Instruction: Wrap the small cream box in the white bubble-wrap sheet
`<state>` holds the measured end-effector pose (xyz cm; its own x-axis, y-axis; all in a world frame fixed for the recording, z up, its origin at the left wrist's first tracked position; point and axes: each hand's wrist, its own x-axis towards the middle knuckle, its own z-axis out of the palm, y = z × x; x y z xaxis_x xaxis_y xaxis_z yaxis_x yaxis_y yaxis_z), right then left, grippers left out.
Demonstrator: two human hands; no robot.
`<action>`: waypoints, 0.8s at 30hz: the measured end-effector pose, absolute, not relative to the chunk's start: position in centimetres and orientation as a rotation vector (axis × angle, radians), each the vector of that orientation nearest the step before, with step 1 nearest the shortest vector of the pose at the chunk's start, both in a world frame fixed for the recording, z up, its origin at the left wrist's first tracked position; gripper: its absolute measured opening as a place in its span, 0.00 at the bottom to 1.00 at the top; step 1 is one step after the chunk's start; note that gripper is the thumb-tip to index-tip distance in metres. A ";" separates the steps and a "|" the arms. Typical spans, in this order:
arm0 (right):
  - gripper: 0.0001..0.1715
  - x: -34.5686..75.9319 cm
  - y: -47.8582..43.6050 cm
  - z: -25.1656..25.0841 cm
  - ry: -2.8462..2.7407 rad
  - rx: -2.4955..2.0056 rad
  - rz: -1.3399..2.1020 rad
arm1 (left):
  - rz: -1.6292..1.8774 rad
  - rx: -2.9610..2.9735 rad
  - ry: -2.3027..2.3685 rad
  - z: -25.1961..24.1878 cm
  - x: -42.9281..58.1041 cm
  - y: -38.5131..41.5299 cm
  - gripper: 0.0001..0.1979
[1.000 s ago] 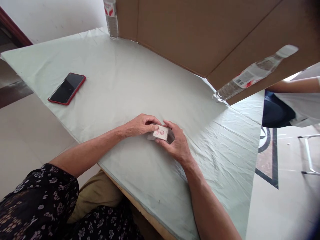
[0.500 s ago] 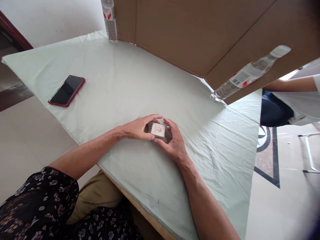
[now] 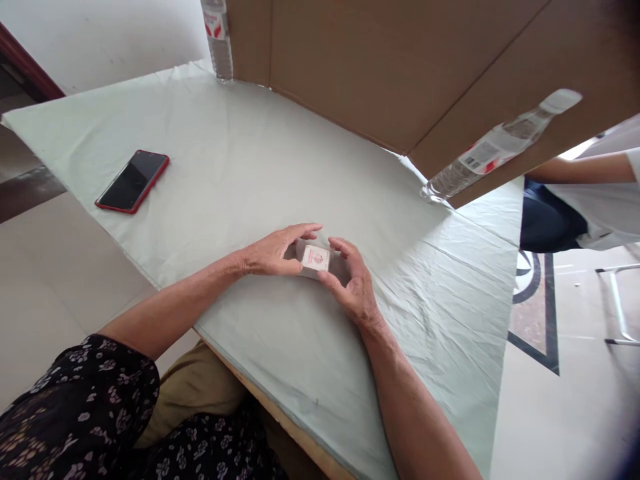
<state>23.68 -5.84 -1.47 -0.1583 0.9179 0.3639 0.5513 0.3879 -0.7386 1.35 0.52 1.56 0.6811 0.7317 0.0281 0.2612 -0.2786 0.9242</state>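
A small white box (image 3: 316, 258) with red print on its top lies on the cloth between my two hands. My left hand (image 3: 275, 252) curves around its left side, with the thumb tip close to the near left corner and the fingers stretched out beyond the far side. On the other side, my right hand (image 3: 353, 280) is curved with thumb and fingers apart. Its thumb tip is at the box's near right corner; whether it presses on it I cannot tell. Both hands look open, and the box seems to rest on the table.
A phone in a red case (image 3: 133, 181) lies to the left on the pale green tablecloth (image 3: 240, 160). A brown cardboard panel (image 3: 350, 67) stands at the back, with a clear bottle (image 3: 219, 43) and another bottle (image 3: 493, 155) against it. A person's arm (image 3: 590, 169) shows at right.
My thumbs have moved apart, and the fingers of both hands have spread slightly away from the box. The box has turned a little and shows its top more squarely.
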 end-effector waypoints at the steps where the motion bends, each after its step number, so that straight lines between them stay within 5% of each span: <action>1: 0.26 23.7 -5.9 -1.4 -1.797 -1.265 0.564 | 0.566 1.847 0.787 1.8 1.1 0.6 0.43; 6: 0.12 23.4 -6.1 -0.7 -1.744 -1.242 0.448 | 0.434 1.951 0.826 2.1 0.5 0.9 0.45; 17: 0.08 22.6 -4.8 1.4 -2.170 -1.276 -0.146 | 0.581 2.166 0.785 0.0 1.6 0.6 0.42; 24: 0.08 22.5 -2.7 2.0 -2.010 -1.292 -0.165 | 0.784 2.149 0.672 -0.3 2.2 0.4 0.45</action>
